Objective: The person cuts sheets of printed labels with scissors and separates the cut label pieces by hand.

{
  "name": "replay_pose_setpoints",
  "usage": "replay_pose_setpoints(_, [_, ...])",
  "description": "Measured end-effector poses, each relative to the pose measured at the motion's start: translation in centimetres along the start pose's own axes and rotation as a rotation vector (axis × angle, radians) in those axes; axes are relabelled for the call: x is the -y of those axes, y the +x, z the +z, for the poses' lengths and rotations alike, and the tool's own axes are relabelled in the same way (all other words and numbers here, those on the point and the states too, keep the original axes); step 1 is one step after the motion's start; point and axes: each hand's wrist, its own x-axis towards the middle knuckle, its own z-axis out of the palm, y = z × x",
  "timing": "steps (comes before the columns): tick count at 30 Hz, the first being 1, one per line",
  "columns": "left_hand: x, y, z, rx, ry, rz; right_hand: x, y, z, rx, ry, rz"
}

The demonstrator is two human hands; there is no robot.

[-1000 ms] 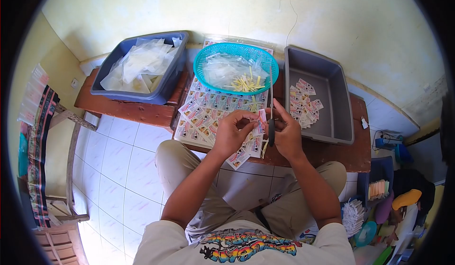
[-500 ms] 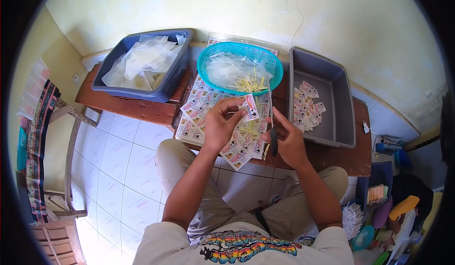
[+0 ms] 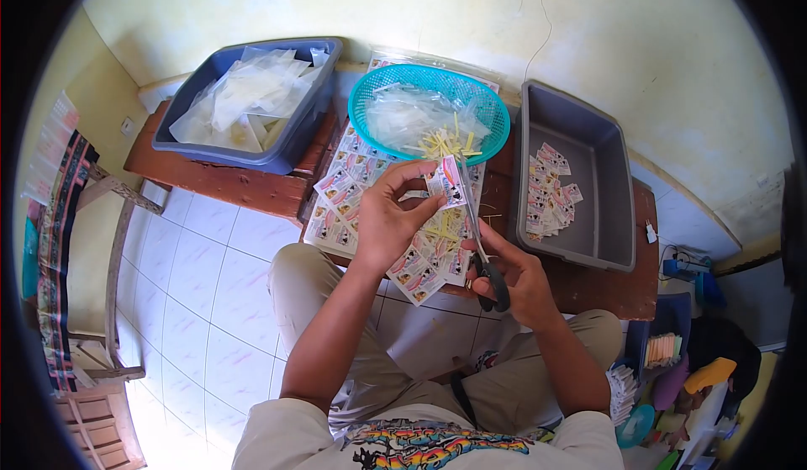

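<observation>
Between its thumb and fingers, my left hand pinches a small printed label. My right hand holds black-handled scissors, whose blades point up along the label's right edge. Printed label sheets lie on the bench below my hands, with some thin yellowish strips among them. Just beyond the label is a turquoise basket holding clear plastic pieces and yellowish strips. Cut labels lie in the grey tub to the right.
A blue-grey tub of translucent sheets stands at the left on the brown bench. The wall rises behind the bench. At the lower right are a dark blue bin, a yellow object and other items.
The label in my left hand was raised from the sheets, then brought beside the scissor blades. The scissors have tilted, with their handles lower and spread apart. The view has shifted slightly.
</observation>
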Motion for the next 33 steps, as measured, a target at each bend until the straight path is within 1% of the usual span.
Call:
replay_pose_setpoints(7, [0.14, -0.05, 0.28, 0.004, -0.023, -0.017, -0.13, -0.18, 0.12, -0.03, 0.042, 0.023])
replay_pose_setpoints(13, [0.22, -0.1, 0.08, 0.014, 0.009, -0.017, -0.24, -0.21, 0.3, -0.031, -0.015, 0.017])
replay_pose_setpoints(16, [0.42, -0.14, 0.04, 0.019, 0.013, -0.007, -0.17, -0.09, 0.47, -0.046, 0.041, 0.024])
replay_pose_setpoints(18, [0.47, -0.15, 0.07, 0.018, 0.007, -0.004, 0.1, -0.12, 0.43, -0.04, -0.024, 0.014])
replay_pose_setpoints(27, [0.12, -0.25, 0.23, -0.004, -0.002, -0.006, -0.43, -0.18, 0.61, -0.044, -0.009, 0.019])
replay_pose_setpoints(29, [0.02, -0.23, 0.18, 0.01, 0.052, -0.02, -0.34, -0.15, 0.74, -0.048, -0.01, 0.02])
replay_pose_setpoints(33, [0.31, -0.24, 0.09, 0.023, 0.054, -0.011, -0.29, -0.16, 0.57, -0.047, -0.011, 0.01])
